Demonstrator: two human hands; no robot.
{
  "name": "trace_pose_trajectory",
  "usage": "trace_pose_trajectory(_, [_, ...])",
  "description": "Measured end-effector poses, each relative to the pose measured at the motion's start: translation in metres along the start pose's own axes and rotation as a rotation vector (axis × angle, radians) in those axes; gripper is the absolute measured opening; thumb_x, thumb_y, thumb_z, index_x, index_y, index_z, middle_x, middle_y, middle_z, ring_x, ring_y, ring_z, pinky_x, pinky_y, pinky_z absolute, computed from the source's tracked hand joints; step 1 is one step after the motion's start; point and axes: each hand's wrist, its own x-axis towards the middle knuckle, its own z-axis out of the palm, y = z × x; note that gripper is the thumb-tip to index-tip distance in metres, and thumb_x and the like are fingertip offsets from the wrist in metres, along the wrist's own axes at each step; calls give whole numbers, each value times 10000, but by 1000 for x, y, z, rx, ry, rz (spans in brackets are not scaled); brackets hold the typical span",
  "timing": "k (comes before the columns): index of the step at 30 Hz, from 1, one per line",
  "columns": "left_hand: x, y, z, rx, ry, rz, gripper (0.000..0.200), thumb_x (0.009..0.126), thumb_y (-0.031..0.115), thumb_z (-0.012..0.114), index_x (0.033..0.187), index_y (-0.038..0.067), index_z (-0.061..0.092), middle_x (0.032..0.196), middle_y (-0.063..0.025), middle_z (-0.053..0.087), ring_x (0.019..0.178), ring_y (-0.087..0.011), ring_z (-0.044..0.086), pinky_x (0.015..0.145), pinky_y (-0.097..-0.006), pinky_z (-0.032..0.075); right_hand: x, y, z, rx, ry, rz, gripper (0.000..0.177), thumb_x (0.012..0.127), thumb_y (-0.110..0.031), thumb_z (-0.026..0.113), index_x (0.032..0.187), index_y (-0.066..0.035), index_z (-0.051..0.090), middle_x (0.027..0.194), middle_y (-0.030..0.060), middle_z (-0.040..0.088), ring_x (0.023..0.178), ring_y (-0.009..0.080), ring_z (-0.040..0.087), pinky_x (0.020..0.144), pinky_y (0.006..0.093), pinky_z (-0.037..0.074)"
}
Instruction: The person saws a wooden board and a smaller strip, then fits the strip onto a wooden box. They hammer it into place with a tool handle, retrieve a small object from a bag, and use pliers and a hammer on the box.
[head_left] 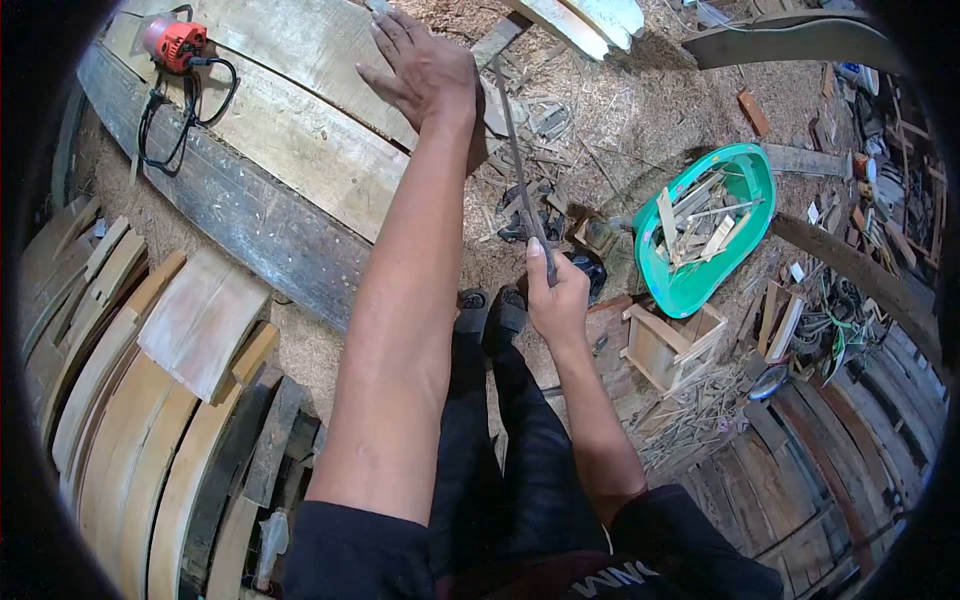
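My left hand (425, 75) lies with its fingers stretched out over the pale planks of the wooden workbench (300, 150), near the bench's right end. A small whitish thing (379, 6) shows just beyond its fingertips. My right hand (556, 300) is closed around the near end of a long, thin, dark strip-like tool (517, 160), seen nearly edge-on, and I cannot tell its kind. The thumb lies along it. From my fist, the tool slants up and away, its far end beside the bench edge, close to my left hand.
A red power tool (175, 43) with a black cord sits at the bench's far left. To the right stands a green tub (650, 265) of wood scraps, near a small wooden frame (675, 345). Stacked boards (140, 400) fill the lower left. Shavings cover the floor (640, 110).
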Motion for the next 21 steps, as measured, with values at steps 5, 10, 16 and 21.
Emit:
trace_pose_trajectory(5, [0, 5, -8, 35, -1, -11, 597, 925, 230, 427, 1490, 49, 356, 1571, -144, 327, 1469, -264, 284, 1155, -634, 133, 22, -20, 5, -14, -21, 37, 406, 973, -307, 613, 742, 28, 597, 532, 107, 481, 516, 118, 427, 494, 347, 393])
trace_pose_trajectory(10, [3, 9, -11, 20, -2, 3, 593, 943, 245, 411, 1481, 6, 346, 1563, -162, 329, 1472, -269, 274, 1155, -631, 130, -1, -14, 10, 23, 68, -43, 418, 978, -317, 601, 742, 27, 592, 548, 116, 488, 535, 127, 438, 516, 347, 403])
trace_pose_trajectory(16, [1, 5, -8, 21, -32, -32, 640, 904, 231, 445, 1481, -13, 312, 1575, -175, 296, 1486, -272, 236, 1171, -617, 81, 7, -14, 6, 7, 16, 33, 416, 979, -323, 593, 750, 24, 591, 558, 127, 500, 538, 147, 490, 533, 356, 425])
trace_pose_trajectory(21, [0, 7, -9, 51, -24, 0, 596, 933, 230, 423, 1473, -6, 333, 1569, -181, 301, 1477, -277, 257, 1146, -636, 136, 10, -15, -7, -61, -32, 10, 384, 979, -296, 592, 770, 26, 595, 567, 141, 515, 522, 166, 476, 526, 366, 418])
